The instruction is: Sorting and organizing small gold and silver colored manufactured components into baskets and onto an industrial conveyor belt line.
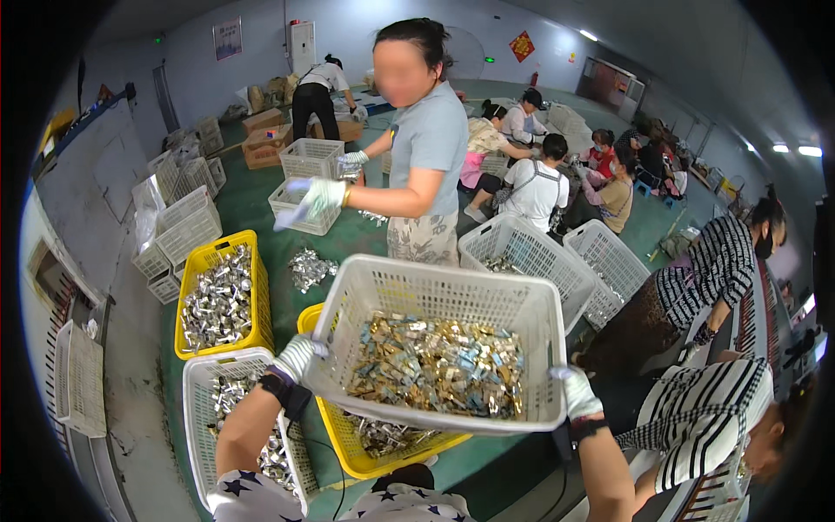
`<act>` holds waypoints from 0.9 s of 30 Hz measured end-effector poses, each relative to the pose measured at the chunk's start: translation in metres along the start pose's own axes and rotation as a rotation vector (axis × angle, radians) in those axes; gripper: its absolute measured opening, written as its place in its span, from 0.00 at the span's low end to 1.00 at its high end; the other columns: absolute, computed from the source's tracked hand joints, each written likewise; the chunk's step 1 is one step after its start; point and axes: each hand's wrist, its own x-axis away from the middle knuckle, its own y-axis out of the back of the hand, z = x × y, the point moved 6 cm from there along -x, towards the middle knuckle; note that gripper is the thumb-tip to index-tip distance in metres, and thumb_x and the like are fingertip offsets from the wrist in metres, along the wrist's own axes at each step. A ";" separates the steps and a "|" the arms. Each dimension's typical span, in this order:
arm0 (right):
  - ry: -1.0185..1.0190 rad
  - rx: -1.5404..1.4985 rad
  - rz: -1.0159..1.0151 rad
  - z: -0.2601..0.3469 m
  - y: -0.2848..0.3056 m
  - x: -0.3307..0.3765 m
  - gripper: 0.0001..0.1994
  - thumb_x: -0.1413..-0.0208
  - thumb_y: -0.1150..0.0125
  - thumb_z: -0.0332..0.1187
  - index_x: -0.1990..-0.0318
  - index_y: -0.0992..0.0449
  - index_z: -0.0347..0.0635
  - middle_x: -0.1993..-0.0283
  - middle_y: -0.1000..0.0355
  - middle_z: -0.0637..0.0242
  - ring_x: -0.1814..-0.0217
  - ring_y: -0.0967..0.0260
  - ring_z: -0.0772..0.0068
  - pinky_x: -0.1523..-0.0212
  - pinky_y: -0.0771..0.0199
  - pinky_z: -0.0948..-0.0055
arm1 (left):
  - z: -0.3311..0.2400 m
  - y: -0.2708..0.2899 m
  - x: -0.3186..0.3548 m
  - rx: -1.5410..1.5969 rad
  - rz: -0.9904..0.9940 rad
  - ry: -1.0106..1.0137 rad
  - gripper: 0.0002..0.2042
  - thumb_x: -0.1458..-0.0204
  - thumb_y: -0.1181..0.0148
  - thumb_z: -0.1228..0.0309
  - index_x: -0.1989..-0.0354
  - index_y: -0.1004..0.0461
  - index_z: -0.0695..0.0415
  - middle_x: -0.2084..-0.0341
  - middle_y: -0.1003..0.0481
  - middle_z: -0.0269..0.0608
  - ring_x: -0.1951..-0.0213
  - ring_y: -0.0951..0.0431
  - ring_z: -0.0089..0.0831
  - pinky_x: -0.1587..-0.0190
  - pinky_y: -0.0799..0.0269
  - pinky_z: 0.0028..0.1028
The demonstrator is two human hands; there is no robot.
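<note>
A white plastic basket (444,287), holding a heap of small gold and silver shiny pieces (439,365), hangs between my hands. My left hand (300,358), in a striped glove, is closed on its left rim. The gloved right hand (577,391) grips the right side, its fingers partly hidden by the rim. The basket tips towards me, so its contents show. Beneath it stands a yellow basket (370,468) with silvery pieces inside, partly covered. At the lower left, a white basket (198,409) holds more silvery pieces, close to my left forearm.
A yellow basket (261,304) of silver pieces stands at left. In front, a person (426,148) in a blue-grey shirt wears gloves. White baskets (557,278) stand beyond mine. Two people in striped tops (713,418) bend at the right. Silver pieces (309,270) lie on the green floor.
</note>
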 end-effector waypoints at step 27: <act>-0.164 0.070 0.226 0.042 -0.120 -0.164 0.19 0.52 0.42 0.38 0.53 0.28 0.40 0.70 0.28 0.60 0.76 0.30 0.59 0.74 0.24 0.62 | -0.065 0.074 -0.043 -0.377 -0.398 -0.124 0.14 0.60 0.36 0.67 0.65 0.20 0.61 0.76 0.25 0.37 0.71 0.29 0.28 0.65 0.32 0.32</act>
